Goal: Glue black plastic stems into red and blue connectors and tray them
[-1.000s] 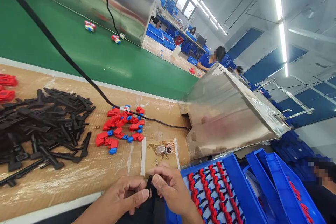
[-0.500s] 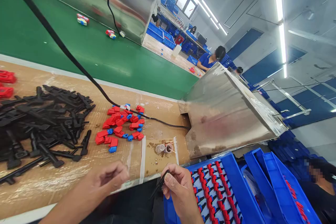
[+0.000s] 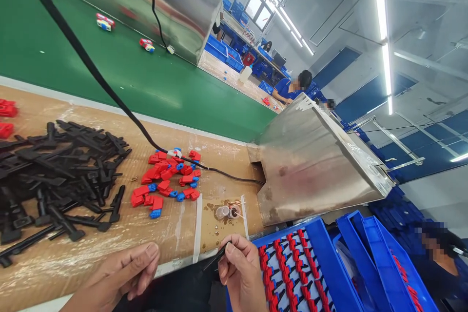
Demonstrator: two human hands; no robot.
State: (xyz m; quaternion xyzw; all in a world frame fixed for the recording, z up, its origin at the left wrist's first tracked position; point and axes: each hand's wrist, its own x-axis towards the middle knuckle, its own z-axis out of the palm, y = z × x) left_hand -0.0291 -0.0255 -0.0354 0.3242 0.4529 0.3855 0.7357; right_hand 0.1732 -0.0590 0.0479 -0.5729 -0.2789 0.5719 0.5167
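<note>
My right hand pinches a thin black plastic stick at the table's near edge, just left of a blue tray filled with rows of red-capped black pieces. My left hand rests at the table edge with its fingers loosely curled and nothing in it. A heap of black T-shaped sticks lies on the left of the taped cardboard top. A small pile of red and blue caps sits in the middle. Two small round cups stand beyond my right hand.
A black cable runs across the table to a steel chute. Behind lies a green conveyor belt carrying small red toys. More blue bins stand at the right. Other people work farther off and at lower right.
My hands have separated: the left let go of the black stick and moved left along the table edge. The right hand keeps the stick and has shifted slightly.
</note>
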